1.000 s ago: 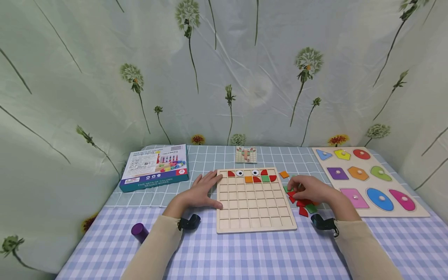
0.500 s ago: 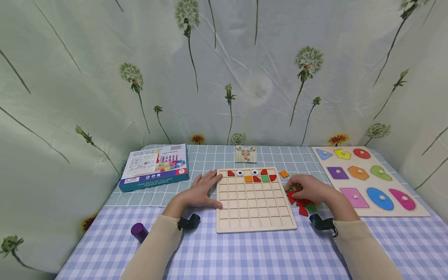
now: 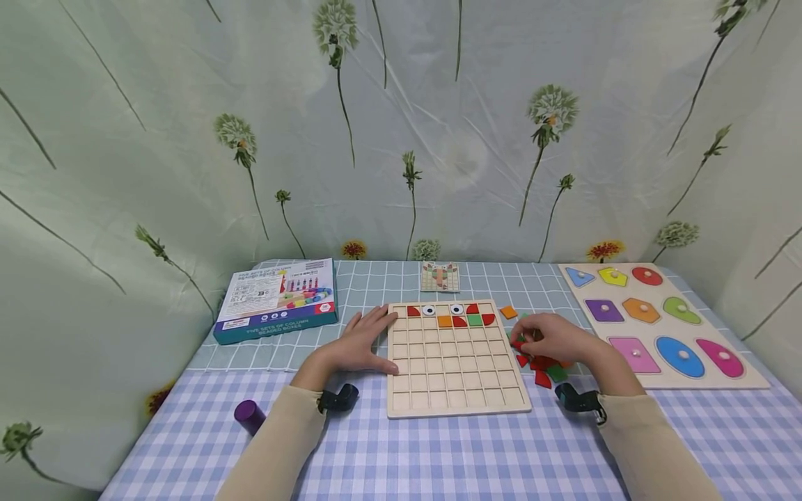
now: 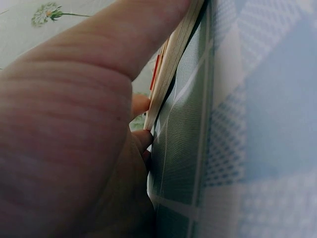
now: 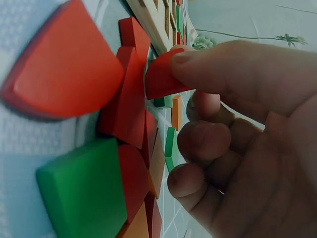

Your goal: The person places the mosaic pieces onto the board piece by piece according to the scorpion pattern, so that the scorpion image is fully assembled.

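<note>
My left hand [image 3: 357, 346] rests at the left edge of a wooden grid board [image 3: 460, 376], thumb and fingers spread and touching its side. Red quarter-round, green and orange square, and eye tiles [image 3: 457, 309] sit in the board's top two rows. To the right of the board, my right hand [image 3: 554, 339] is over a loose heap of tiles. In the right wrist view its thumb and a finger pinch a red tile [image 5: 164, 74] with a curved edge, just above the heap. A green tile [image 5: 84, 191] and a red quarter-round tile [image 5: 67, 64] lie close to the camera.
Behind the board lies a small pattern card [image 3: 440, 277]. A boxed bead set [image 3: 276, 299] is at back left, with a purple cylinder [image 3: 250, 416] nearer the front. On the right lies a knobbed shape puzzle [image 3: 664, 327]. One orange tile [image 3: 509, 312] lies apart from the heap.
The right hand's fingers have shifted slightly among the tiles, and the red tile between them has moved away from another red piece below. The left hand and board have stayed still.
</note>
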`<action>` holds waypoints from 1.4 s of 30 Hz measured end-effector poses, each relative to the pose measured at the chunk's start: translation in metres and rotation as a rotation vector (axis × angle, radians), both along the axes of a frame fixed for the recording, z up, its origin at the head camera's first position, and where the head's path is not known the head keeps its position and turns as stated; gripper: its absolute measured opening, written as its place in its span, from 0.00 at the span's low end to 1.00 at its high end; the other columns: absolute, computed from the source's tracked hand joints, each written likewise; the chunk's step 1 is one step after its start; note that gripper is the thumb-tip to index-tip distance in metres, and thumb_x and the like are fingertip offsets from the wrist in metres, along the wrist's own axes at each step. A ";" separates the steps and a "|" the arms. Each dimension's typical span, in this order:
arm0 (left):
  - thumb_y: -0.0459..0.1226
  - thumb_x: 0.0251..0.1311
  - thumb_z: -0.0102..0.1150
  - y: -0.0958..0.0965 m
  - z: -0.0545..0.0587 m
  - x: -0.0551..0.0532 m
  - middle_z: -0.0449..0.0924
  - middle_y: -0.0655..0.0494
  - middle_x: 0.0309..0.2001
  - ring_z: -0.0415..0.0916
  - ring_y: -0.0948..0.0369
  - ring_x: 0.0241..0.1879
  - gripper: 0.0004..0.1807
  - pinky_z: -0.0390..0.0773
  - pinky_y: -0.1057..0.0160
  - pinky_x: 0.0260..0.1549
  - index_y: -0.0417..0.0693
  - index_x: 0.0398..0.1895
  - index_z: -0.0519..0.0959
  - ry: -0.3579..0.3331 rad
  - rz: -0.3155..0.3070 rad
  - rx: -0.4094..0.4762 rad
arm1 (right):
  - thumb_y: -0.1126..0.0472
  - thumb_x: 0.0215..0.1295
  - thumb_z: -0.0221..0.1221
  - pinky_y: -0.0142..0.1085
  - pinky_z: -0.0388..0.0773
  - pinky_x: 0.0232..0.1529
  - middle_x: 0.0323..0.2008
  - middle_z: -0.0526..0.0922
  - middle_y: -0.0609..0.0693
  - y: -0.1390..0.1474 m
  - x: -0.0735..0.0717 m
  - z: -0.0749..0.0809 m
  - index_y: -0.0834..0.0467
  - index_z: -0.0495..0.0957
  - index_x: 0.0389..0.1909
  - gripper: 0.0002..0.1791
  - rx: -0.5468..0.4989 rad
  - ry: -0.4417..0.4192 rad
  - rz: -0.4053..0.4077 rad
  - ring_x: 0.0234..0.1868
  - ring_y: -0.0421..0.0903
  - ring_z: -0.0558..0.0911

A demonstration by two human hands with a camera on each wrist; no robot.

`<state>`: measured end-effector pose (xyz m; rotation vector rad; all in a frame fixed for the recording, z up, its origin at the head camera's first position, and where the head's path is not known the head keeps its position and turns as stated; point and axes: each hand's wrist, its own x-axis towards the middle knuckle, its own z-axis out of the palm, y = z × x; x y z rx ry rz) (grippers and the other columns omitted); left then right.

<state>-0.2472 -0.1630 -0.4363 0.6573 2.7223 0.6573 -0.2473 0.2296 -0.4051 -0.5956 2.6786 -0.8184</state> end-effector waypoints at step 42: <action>0.63 0.47 0.72 0.000 0.000 -0.001 0.41 0.52 0.82 0.34 0.52 0.82 0.62 0.31 0.41 0.78 0.54 0.81 0.49 -0.013 0.022 0.007 | 0.65 0.68 0.61 0.33 0.79 0.39 0.36 0.83 0.46 -0.055 -0.001 0.000 0.56 0.81 0.45 0.07 -0.153 0.160 0.027 0.37 0.41 0.79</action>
